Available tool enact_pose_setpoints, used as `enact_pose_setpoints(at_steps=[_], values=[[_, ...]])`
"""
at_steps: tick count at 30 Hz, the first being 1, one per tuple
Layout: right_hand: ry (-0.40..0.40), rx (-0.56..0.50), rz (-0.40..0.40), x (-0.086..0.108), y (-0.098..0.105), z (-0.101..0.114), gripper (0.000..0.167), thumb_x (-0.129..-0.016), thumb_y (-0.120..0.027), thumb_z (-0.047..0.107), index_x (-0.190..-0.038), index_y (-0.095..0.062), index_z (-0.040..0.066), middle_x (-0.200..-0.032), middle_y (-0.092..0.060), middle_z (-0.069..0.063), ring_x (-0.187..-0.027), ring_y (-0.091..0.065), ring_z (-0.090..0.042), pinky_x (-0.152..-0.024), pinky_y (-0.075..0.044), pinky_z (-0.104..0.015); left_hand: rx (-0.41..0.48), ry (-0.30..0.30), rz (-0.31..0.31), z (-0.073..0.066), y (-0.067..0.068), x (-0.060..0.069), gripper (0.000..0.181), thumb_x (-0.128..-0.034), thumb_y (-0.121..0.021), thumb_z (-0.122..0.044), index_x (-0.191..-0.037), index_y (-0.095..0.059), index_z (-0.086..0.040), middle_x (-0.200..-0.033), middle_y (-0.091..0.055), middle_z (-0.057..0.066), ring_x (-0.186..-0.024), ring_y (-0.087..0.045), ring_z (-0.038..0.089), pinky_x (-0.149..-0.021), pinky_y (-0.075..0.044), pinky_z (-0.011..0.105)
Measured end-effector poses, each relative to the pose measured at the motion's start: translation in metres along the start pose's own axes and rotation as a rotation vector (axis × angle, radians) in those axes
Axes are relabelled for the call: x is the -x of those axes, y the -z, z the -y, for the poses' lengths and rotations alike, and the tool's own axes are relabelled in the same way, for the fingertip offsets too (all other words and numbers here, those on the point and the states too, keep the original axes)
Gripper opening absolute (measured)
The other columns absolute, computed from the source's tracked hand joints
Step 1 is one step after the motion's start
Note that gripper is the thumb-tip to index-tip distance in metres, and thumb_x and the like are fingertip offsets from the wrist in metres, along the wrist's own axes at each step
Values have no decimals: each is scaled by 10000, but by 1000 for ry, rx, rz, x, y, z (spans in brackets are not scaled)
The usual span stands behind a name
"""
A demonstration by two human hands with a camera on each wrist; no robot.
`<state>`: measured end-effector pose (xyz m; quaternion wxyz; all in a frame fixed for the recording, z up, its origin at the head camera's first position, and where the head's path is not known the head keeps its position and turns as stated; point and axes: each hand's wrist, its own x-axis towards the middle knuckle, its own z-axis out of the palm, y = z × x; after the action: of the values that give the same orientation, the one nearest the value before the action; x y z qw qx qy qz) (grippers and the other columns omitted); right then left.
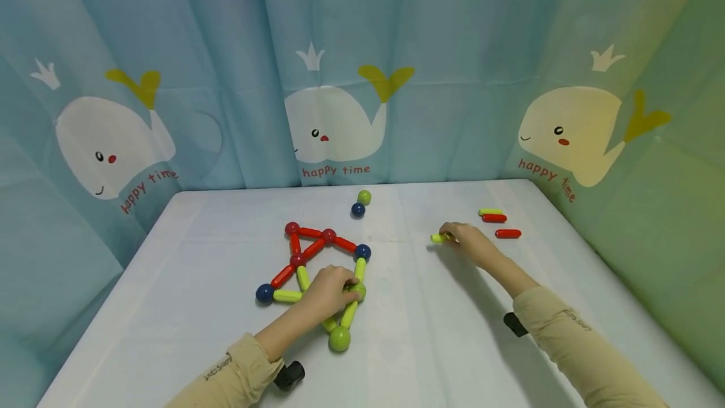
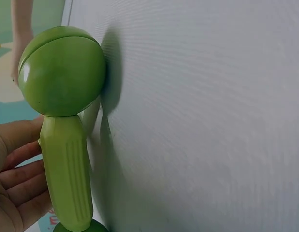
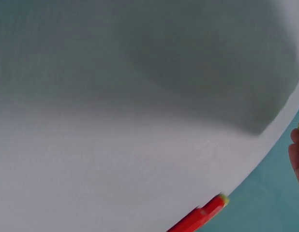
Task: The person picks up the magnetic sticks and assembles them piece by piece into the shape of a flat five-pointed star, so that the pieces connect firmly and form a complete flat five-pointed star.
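Note:
On the white table lies a flat figure of joined magnetic rods and balls. Red rods point(image 1: 314, 248) and red balls point(image 1: 329, 236) make its far part, yellow-green rods point(image 1: 287, 296) its near part. My left hand point(image 1: 328, 288) grips a green ball point(image 1: 360, 292) at the figure's right side, hiding some rods beneath it. The left wrist view shows that hand point(image 2: 19, 179) behind a green rod point(image 2: 67, 174) and a large green ball point(image 2: 62, 72). Above the table to the right, my right hand point(image 1: 466, 241) pinches a yellow-green rod point(image 1: 437, 238); only its fingertips point(image 3: 298, 154) show in the right wrist view.
A loose green ball point(image 1: 364, 197) and a blue ball point(image 1: 358, 209) sit behind the figure. Two red rods point(image 1: 508, 233) and a yellow-green rod point(image 1: 489, 211) lie at the far right. A whale-print curtain point(image 1: 453, 131) stands behind the table.

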<state>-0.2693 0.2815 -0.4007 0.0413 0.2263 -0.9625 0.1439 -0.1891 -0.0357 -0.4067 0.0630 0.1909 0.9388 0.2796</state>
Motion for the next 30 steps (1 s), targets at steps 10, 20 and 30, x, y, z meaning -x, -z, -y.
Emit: enact_pose_setpoints(at_steps=[10, 20, 30], values=[[107, -43, -25, 4, -6, 21, 152, -793, -681, -57, -940, -648, -40, -918, -688, -144, -824, -643, -244, -734, -547, -368, 78, -1, 9, 2, 1, -1, 280, -811, -734, -194, -1055, -709, -59, -984, -716, 53, -863, -627, 157, -782, -527, 309], [166, -251, -44, 7, -10, 48, 149, -813, -689, -1, -958, -665, -25, -912, -688, -122, -760, -617, -165, -664, -534, -249, 89, -30, 4, 5, 3, -6, 248, -781, -764, -192, -994, -712, -77, -905, -711, 45, -811, -622, 148, -721, -512, 273], [175, -343, 37, 6, -15, 74, 180, -831, -677, 20, -1005, -658, -24, -967, -683, -136, -789, -628, -150, -684, -530, -207, 151, -20, -13, 6, 0, -6, 244, -798, -749, -198, -1002, -713, -69, -929, -718, 59, -852, -656, 178, -765, -534, 323]])
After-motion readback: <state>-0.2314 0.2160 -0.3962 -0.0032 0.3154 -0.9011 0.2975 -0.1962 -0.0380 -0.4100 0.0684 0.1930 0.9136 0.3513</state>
